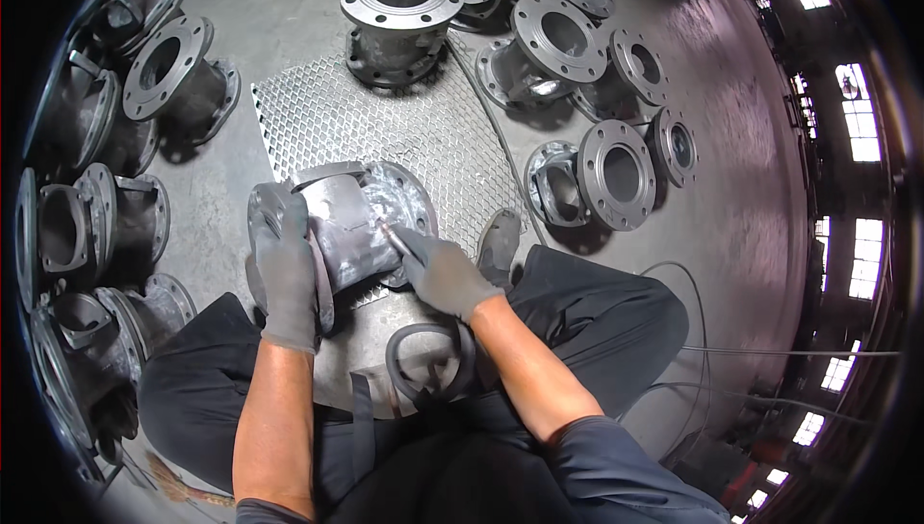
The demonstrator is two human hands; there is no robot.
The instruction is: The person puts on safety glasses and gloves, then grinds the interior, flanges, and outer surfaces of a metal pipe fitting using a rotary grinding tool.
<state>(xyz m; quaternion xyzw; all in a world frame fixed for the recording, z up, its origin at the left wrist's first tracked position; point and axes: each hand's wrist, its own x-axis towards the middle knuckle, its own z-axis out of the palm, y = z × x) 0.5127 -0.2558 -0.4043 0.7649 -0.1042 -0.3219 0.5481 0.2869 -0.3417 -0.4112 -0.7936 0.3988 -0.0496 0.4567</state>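
A grey cast-metal flanged valve body (351, 221) lies on its side on a perforated metal plate (385, 120) in front of me. My left hand (284, 264), in a grey glove, grips its near flange from above. My right hand (438, 269), also gloved, holds a thin pencil-like tool (393, 233) whose tip touches the body's ground, shiny side. A dark hose (423, 360) loops from the tool down between my knees.
Several similar flanged castings stand around: one upright (399, 14) just beyond the plate, a cluster at the right (606, 168) and a row along the left (106, 226). My shoe (499, 245) rests beside the plate. Cables (693, 351) trail over the concrete floor at right.
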